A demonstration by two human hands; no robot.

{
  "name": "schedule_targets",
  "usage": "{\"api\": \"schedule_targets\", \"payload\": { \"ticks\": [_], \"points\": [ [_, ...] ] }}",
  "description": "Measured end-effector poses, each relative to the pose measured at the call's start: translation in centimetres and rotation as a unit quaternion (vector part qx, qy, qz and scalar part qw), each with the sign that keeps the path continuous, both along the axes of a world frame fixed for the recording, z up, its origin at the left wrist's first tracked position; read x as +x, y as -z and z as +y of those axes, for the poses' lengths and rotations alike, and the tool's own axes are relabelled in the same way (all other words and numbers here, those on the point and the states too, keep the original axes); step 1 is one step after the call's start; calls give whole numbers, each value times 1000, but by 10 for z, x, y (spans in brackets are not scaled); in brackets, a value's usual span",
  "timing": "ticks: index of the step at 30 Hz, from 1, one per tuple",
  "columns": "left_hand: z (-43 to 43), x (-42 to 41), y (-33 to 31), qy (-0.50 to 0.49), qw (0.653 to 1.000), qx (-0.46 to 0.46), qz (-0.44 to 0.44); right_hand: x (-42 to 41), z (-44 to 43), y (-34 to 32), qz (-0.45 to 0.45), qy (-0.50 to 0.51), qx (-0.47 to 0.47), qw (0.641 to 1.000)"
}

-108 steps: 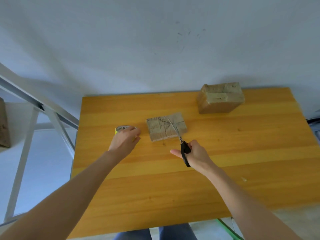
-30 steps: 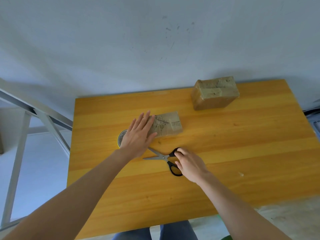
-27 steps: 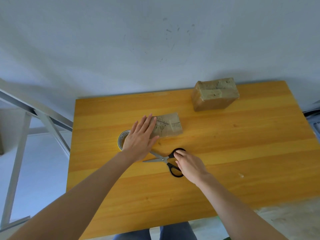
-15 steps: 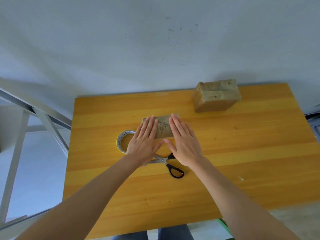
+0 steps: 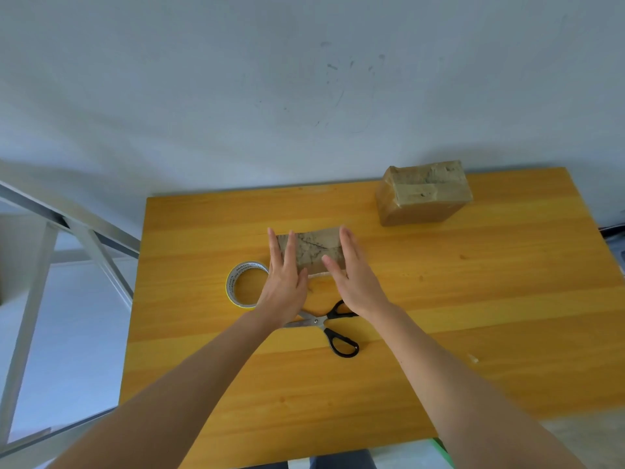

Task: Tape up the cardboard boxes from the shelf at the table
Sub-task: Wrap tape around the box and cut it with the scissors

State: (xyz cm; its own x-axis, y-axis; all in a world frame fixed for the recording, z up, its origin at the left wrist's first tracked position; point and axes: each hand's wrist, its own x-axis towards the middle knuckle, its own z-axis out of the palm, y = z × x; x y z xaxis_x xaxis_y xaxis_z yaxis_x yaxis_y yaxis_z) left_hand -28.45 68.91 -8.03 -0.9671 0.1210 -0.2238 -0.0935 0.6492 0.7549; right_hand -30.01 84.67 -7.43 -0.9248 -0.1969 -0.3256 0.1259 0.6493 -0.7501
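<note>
We look down on a rectangular table [image 5: 490, 299] with an orange-yellow wood-grain top, its far edge set against a plain pale grey-white wall [image 5: 203, 96] that carries a cluster of faint dark scuff marks [image 5: 338, 79] above the table's middle. To the left we see a grey metal shelf frame [image 5: 101, 236] with a slanted beam and upright posts, standing just beside the table. The light is soft and even, casting only weak shadows on the wall, and at lower right a strip of pale speckled floor [image 5: 581, 438] shows beyond the table's near edge.
</note>
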Motion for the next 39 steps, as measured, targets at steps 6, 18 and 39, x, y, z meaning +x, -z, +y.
{"api": "schedule_targets", "payload": {
  "ticks": [6,18,39],
  "points": [
    [2,-3,-5,-54,993,81,-73,-3,4,19,-48,95,-124,987],
    [-23,-1,-4,168,943,-255,133,-5,15,16,275,-247,244,896],
    [189,-28,12,374,841,-296,254,19,232,13,242,-154,351,891]
  ]
}}
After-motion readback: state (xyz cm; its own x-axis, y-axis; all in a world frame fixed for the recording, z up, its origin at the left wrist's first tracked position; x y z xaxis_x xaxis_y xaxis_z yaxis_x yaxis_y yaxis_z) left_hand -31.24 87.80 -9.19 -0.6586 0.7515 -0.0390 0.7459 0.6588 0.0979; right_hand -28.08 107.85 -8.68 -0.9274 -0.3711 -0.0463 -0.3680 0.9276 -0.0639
